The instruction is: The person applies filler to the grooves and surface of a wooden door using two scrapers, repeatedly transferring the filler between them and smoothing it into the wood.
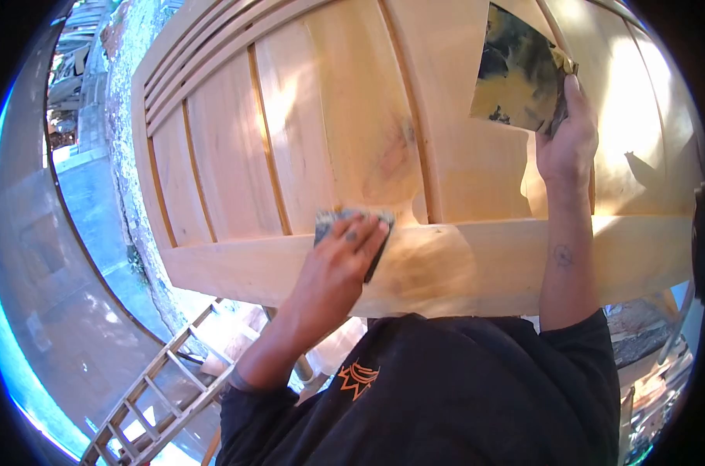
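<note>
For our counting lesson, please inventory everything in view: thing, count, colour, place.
Large slatted, panelled wooden piece: 1, pale tan, centre to top
Flat rectangular pad: 1, dark grey, on the wood's lower part
Stained flexible sheet: 1, black and tan, upper right
Runged ladder: 1, pale grey, lower left
Broad flat surface: 1, brown, far left
Fabric T-shirt: 1, black with orange emblem, bottom
Left hand: 1, bare, on the pad
Right hand: 1, bare, gripping the sheet

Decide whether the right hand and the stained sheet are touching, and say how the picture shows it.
Touching. The head view shows the right hand gripping the stained sheet, its thumb lying over the sheet's crumpled edge.
</note>
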{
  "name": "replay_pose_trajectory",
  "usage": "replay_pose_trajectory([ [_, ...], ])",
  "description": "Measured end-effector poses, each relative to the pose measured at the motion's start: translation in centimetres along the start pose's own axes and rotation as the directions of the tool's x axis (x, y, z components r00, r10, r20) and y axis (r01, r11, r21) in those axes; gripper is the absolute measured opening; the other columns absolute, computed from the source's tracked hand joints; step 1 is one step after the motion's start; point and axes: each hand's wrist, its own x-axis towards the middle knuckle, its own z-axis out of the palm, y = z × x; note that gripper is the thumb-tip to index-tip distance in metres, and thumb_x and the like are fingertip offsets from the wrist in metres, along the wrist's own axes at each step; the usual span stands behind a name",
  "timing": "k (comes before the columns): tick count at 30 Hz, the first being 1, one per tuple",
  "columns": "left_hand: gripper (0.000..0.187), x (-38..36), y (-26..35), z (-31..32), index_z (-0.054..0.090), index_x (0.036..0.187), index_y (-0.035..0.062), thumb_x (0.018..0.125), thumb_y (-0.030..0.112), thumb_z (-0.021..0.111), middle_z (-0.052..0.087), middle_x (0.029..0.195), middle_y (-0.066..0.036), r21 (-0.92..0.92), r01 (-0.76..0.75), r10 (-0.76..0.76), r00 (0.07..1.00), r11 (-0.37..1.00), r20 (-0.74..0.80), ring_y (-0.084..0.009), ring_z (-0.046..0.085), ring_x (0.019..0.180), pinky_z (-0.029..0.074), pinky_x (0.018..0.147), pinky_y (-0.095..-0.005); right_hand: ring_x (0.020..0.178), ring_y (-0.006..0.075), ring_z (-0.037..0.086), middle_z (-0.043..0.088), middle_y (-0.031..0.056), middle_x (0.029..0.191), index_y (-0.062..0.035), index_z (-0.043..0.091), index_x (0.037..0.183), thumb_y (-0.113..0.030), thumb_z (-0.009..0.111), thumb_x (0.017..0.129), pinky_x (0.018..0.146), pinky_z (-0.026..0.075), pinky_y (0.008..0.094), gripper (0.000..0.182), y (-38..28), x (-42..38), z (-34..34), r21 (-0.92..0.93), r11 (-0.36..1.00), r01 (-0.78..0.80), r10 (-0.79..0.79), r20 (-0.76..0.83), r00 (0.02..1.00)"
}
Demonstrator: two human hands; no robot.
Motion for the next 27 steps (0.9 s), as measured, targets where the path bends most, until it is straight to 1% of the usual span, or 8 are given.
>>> replay_pose_trajectory([
  [2,0.046,-0.1,-0.1,-2.0,0.062,0.112,0.0002,0.069,-0.015,0.053,0.061,0.114,-0.018,-0.098,0.017,-0.006,0.994,0.995,0.108,-0.0332,0.056,0.108,0.044,0.095,-0.0404,0.087,0.0138,0.062,0.062,0.0070,0.100,0.0022,0.054,0.115,-0.027,0.051,0.094,0.070,0.052,0.0239,0.036,0.1,0.3,0.0,-0.047,0.999,-0.005,0.001,-0.065,0.998],
  [7,0.045,8.3,-7.1,-9.6,0.064,0.111,0.0038,0.072,-0.015,0.050,0.065,0.104,-0.019,-0.039,0.028,-0.036,0.978,0.999,-0.206,-0.0309,0.063,0.096,0.048,0.086,-0.0355,0.093,0.0155,0.060,0.060,0.0100,0.105,0.0047,0.050,0.118,-0.027,0.054,0.094,0.075,0.051,0.0262,0.040,0.7,0.4,0.2,-0.110,0.994,-0.007,-0.004,-0.093,0.996],
  [11,0.045,17.1,-14.9,-12.9,0.064,0.112,0.0025,0.072,-0.012,0.047,0.065,0.106,-0.020,0.110,0.026,-0.002,0.978,0.994,-0.206,-0.0294,0.063,0.099,0.047,0.087,-0.0334,0.099,0.0168,0.058,0.057,0.0113,0.112,0.0053,0.049,0.122,-0.027,0.050,0.096,0.082,0.049,0.0268,0.041,0.5,0.4,-0.1,-0.167,0.986,-0.006,0.001,-0.029,1.000],
  [14,0.050,20.8,-17.4,-13.3,0.065,0.109,0.0013,0.063,-0.011,0.048,0.065,0.095,-0.022,0.048,-0.067,0.073,0.988,0.997,-0.133,-0.0386,0.060,0.094,0.047,0.084,-0.0401,0.105,0.0170,0.056,0.056,0.0112,0.116,0.0038,0.048,0.123,-0.028,0.045,0.098,0.085,0.048,0.0271,0.040,0.4,0.7,-0.8,-0.175,0.984,-0.017,0.002,-0.082,0.997],
  [18,0.049,22.2,-17.7,-13.1,0.065,0.108,0.0010,0.063,-0.010,0.048,0.065,0.091,-0.022,0.146,-0.066,0.084,0.989,0.987,-0.122,-0.0398,0.060,0.091,0.046,0.082,-0.0418,0.109,0.0219,0.057,0.058,0.0128,0.119,0.0035,0.049,0.125,-0.023,0.039,0.099,0.093,0.046,0.0346,0.038,-0.5,0.3,-0.3,-0.139,0.989,-0.055,0.033,-0.156,0.987],
  [20,0.048,22.1,-17.1,-13.1,0.064,0.107,0.0006,0.063,-0.009,0.049,0.065,0.091,-0.022,0.155,-0.042,0.060,0.992,0.987,-0.111,-0.0399,0.059,0.090,0.046,0.082,-0.0422,0.109,0.0219,0.057,0.058,0.0129,0.119,0.0040,0.049,0.125,-0.023,0.039,0.099,0.093,0.047,0.0345,0.038,-0.6,0.4,-0.4,-0.128,0.990,-0.059,0.046,-0.103,0.994],
  [24,0.045,21.3,-17.2,-10.7,0.064,0.106,0.0007,0.064,-0.009,0.050,0.063,0.099,-0.019,0.185,-0.107,0.150,0.960,0.977,-0.238,-0.0376,0.058,0.095,0.046,0.084,-0.0413,0.109,0.0215,0.058,0.058,0.0128,0.119,0.0046,0.049,0.124,-0.023,0.039,0.099,0.092,0.047,0.0333,0.038,-0.3,0.4,-0.3,-0.126,0.990,-0.062,0.040,-0.165,0.985],
  [27,0.045,20.4,-17.0,-8.6,0.064,0.106,0.0008,0.065,-0.009,0.050,0.062,0.105,-0.017,0.191,-0.098,0.160,0.927,0.977,-0.339,-0.0360,0.058,0.098,0.046,0.086,-0.0405,0.108,0.0213,0.058,0.059,0.0124,0.118,0.0039,0.049,0.124,-0.022,0.039,0.099,0.091,0.047,0.0323,0.038,0.1,0.5,-0.8,-0.112,0.993,-0.047,0.038,-0.075,0.996],
])
